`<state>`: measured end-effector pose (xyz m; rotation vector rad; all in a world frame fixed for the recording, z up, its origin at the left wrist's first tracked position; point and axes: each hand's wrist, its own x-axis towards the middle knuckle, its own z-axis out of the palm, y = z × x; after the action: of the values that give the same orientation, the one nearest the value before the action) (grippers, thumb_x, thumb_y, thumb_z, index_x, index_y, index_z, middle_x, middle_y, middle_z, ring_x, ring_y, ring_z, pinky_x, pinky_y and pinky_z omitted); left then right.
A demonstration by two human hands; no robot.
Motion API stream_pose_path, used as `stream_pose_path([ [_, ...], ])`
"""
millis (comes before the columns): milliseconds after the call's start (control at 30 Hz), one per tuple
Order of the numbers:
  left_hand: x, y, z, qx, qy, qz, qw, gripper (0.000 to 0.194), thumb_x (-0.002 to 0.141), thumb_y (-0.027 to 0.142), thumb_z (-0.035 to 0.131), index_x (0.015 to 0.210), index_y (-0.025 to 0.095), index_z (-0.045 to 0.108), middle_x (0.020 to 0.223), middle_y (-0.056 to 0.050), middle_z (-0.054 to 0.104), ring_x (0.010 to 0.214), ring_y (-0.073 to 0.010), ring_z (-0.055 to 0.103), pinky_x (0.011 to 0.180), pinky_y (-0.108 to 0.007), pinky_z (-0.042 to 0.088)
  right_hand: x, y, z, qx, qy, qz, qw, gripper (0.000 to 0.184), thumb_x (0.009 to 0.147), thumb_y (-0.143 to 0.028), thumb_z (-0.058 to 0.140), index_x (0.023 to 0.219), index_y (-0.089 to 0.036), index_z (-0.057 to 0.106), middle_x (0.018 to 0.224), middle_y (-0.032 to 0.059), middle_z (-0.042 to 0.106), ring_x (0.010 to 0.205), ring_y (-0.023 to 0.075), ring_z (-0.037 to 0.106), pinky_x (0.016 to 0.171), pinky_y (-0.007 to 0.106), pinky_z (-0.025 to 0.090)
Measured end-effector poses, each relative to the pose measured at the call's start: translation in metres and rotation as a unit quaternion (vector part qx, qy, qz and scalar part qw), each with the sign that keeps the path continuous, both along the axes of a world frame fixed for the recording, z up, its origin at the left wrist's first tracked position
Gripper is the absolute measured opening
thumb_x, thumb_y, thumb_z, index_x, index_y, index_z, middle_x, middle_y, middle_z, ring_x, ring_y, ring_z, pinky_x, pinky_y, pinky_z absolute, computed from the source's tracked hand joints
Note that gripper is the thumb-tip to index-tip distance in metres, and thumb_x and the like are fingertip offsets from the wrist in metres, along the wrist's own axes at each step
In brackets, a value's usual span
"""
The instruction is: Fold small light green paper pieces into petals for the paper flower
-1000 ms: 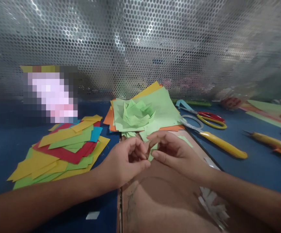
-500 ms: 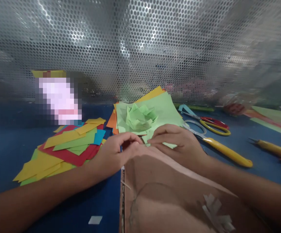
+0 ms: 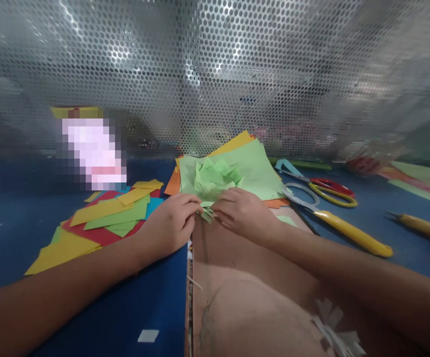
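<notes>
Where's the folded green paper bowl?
Head view, near centre: the folded green paper bowl sits on the light green sheet, just beyond the right hand.

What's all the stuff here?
Folded paper: one, green, back middle
Sheets: several, green, yellow, orange, back
Paper pieces: many, mixed colours, left
Scissors: one, red and yellow, right
Ring tool: one, yellow handle, right
Pointed tool: one, yellow, right
Board: one, brown, front middle
Scraps: several, white, front
Blurred patch: one, pinkish, left
Table: one, blue, underneath
Mesh: one, silver, behind
Snippets: several, green, middle
Left grip: one, by snippets
Right grip: one, by snippets
</notes>
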<state>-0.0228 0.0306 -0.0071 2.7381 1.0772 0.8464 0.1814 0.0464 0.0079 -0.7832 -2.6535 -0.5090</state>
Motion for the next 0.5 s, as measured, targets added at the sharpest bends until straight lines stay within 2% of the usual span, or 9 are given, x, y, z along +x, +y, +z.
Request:
stream_pose_path([
  [133,-0.001,0.003,-0.004,0.008,0.003,0.004,1.0,0.027,0.079,0.005,0.041,0.089,0.015,0.063,0.105,-0.009,0.06,0.098,-0.021,0.056,0.089,-0.037,0.044,-0.003,0.0,-0.003,-0.027,-0.04,-0.015,0.999,0.019,0.087,-0.013,0.049,0.08,-0.013,0.067,0.072,0.0065,0.06,0.069,0.0178,0.051,0.066,0.03,0.039],
  [267,-0.001,0.003,-0.004,0.012,0.013,-0.003,1.0,0.024,0.077,0.006,0.041,0.082,0.014,0.063,0.104,-0.009,0.061,0.097,-0.0218,0.057,0.088,-0.038,0.045,-0.005,0.002,-0.01,-0.051,-0.057,0.001,0.997,0.015,0.085,-0.011,0.051,0.079,-0.013,0.065,0.074,0.0065,0.06,0.075,0.0199,0.053,0.067,0.031,0.04],
  [367,-0.001,0.002,0.0,0.009,0.021,-0.005,1.0,0.024,0.078,0.006,0.04,0.081,0.014,0.063,0.102,-0.01,0.062,0.096,-0.0217,0.057,0.088,-0.037,0.046,-0.005,0.002,-0.01,-0.064,-0.055,0.01,0.996,0.014,0.085,-0.011,0.05,0.086,-0.013,0.064,0.08,0.0075,0.061,0.08,0.0203,0.054,0.071,0.031,0.042],
  [500,0.001,0.0,0.004,0.005,0.039,-0.009,0.999,0.023,0.078,0.006,0.039,0.08,0.014,0.061,0.094,-0.009,0.063,0.093,-0.0214,0.057,0.086,-0.036,0.047,-0.007,0.0,-0.005,-0.16,0.048,-0.013,0.986,0.019,0.081,-0.006,0.05,0.092,-0.015,0.062,0.085,0.0057,0.063,0.083,0.0183,0.056,0.075,0.029,0.041],
])
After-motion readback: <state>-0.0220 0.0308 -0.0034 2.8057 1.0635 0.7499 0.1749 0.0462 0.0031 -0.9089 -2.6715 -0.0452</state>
